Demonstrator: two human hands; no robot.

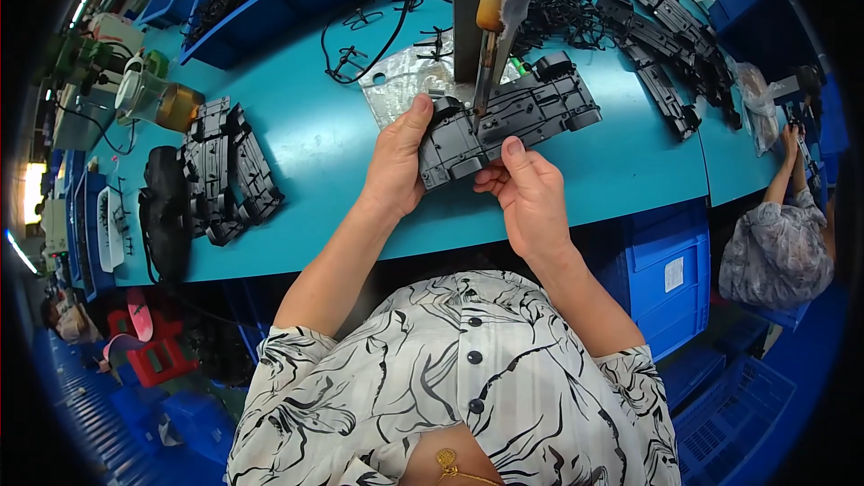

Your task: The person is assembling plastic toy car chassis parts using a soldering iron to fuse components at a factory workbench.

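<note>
A black plastic toy-car chassis (531, 108) is tilted between my hands, its ribbed side with wheel housings facing up. My left hand (400, 153) grips its left end, thumb on top and fingers underneath. At the near edge, my right hand (529, 189) is closed, thumb up and fingers curled against the chassis; part of the grip is hidden. The metal tip of an upright soldering-iron-like tool (487, 72), cloth-wrapped at the top and fixed on a post, comes down onto the chassis or just over it. Behind lies a silvery plate (387, 94), partly covered.
Several chassis lie at left (214, 171) and far right (670, 49). A blue bin (297, 4) of small black parts stands at the back, with a loose heap of black parts (562, 18) nearby. A black cable (396, 31) crosses the table. A co-worker (778, 247) sits at far right.
</note>
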